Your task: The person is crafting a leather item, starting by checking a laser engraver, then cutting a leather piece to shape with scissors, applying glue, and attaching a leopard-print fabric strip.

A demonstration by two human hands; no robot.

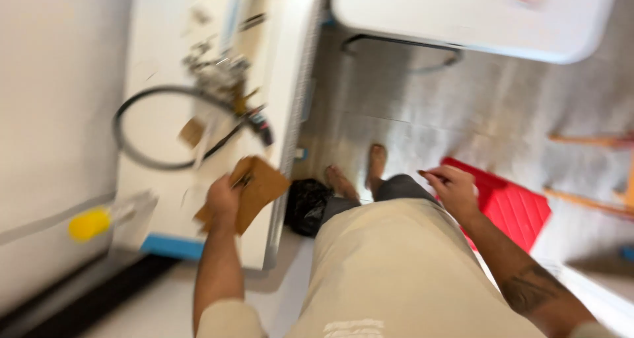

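Head view: blurred, looking down past the person's beige shirt to bare feet on a pale floor.
Left hand point(223, 199): raised at the edge of the white worktop point(155, 123), fingers curled closed around brown cardboard pieces point(257, 189).
Cardboard pieces: flat, tan, fanned out above the fist, hanging partly over the worktop edge and partly over the floor gap; how many there are cannot be told through the blur.
Right hand point(452, 187): held out beside the hip, apart from the worktop, fingers drawn together; a thin dark sliver seems to poke from the fingertips, but whether it grips anything cannot be told.
On the worktop: a loop of black cable point(135, 136), a cluster of small metal parts point(218, 74), a small tan scrap point(192, 132), a yellow-handled tool point(89, 224) near the front corner.
On the floor: a black bag point(307, 206) touching the worktop's side, a red ridged mat point(508, 202) just beside the right hand, a white folding table point(475, 18) further off.
Step in hand, as judged: carrying cardboard in the left hand while standing beside the worktop.
Next move calls for, as judged: a steady grip on the loose sheets so none slips out, and care around the cable loop and parts close by.
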